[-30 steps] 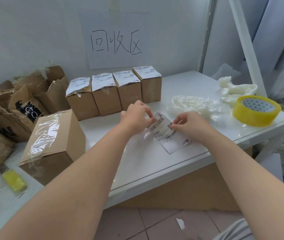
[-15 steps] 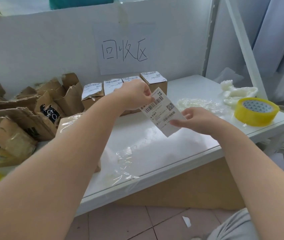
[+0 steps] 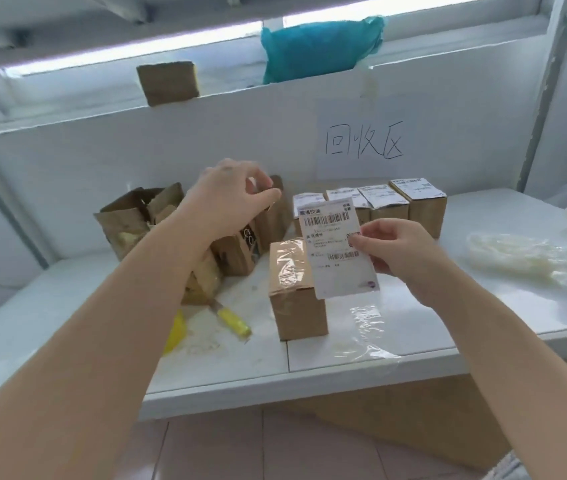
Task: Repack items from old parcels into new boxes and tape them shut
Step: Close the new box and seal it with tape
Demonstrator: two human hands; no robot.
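My right hand (image 3: pixel 398 252) pinches the right edge of a white shipping label (image 3: pixel 339 249) and holds it upright in the air. The label hangs in front of a small brown box (image 3: pixel 297 303) whose top is sealed with clear tape. My left hand (image 3: pixel 232 199) is raised to the left of the label, apart from it, thumb and fingertips drawn together with nothing visible between them. Behind the label stands a row of several small labelled boxes (image 3: pixel 417 206) against the white wall.
Torn old cardboard parcels (image 3: pixel 136 220) pile up at the back left. A yellow-handled cutter (image 3: pixel 232 318) lies left of the taped box. Clear film (image 3: pixel 368 336) lies near the table's front edge (image 3: pixel 309 382). White packing material (image 3: pixel 524 259) lies at right.
The label was lifted off the table; my left hand has let go of it and moved up and left. My right hand now holds it alone. The view swung left and upward.
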